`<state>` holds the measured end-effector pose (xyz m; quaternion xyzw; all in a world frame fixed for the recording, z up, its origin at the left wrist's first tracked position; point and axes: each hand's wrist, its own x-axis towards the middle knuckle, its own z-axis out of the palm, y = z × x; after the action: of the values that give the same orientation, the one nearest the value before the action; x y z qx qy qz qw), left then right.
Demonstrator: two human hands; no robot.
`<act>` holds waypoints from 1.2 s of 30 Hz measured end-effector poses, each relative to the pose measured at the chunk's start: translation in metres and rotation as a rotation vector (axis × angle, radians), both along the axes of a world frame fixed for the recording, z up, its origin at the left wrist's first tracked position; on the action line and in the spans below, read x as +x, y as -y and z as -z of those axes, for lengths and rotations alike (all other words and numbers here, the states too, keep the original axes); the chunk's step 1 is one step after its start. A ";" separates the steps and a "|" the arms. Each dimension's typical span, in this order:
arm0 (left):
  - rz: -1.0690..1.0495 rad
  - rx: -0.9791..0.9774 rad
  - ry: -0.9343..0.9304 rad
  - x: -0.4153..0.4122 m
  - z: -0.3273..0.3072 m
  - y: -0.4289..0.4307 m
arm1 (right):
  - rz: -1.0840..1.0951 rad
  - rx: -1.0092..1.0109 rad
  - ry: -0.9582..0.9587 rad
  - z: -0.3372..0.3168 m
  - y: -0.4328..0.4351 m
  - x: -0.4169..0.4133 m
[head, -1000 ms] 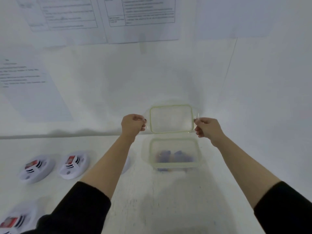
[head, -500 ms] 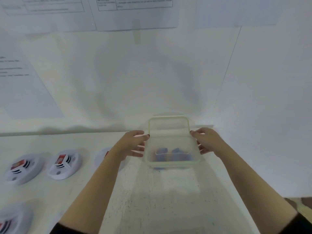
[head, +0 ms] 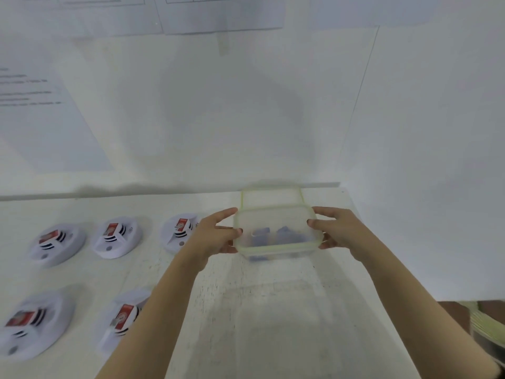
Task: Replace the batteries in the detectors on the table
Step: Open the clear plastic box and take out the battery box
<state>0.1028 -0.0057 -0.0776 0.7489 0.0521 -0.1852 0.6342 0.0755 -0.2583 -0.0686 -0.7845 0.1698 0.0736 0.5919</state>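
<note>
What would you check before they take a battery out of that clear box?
1. Lid off the box: ok, it lies just behind.
2. Box steadied: ok, left hand and right hand grip its sides.
3. Batteries inside: ok, bluish shapes; count cannot tell.
4. A hand free to pick: not ok.
5. Detectors nearby: ok, five at the left.
6. Detectors opened: cannot tell.
</note>
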 end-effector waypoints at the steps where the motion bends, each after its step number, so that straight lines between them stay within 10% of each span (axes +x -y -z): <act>1: -0.008 -0.008 0.002 -0.005 0.002 -0.002 | -0.003 0.023 -0.003 0.001 0.001 -0.005; 21: -0.087 -0.495 -0.143 -0.016 0.022 0.003 | -0.007 0.491 0.043 0.036 0.014 -0.022; 30: 0.038 -0.294 0.026 -0.011 0.015 0.001 | -0.102 0.097 -0.242 0.009 0.011 -0.028; 36: 0.091 0.103 0.108 -0.014 0.008 0.004 | 0.088 0.327 -0.060 0.000 0.005 -0.019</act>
<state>0.0887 -0.0095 -0.0853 0.7910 -0.0068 -0.1705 0.5875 0.0569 -0.2633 -0.0682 -0.6671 0.2072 0.0977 0.7089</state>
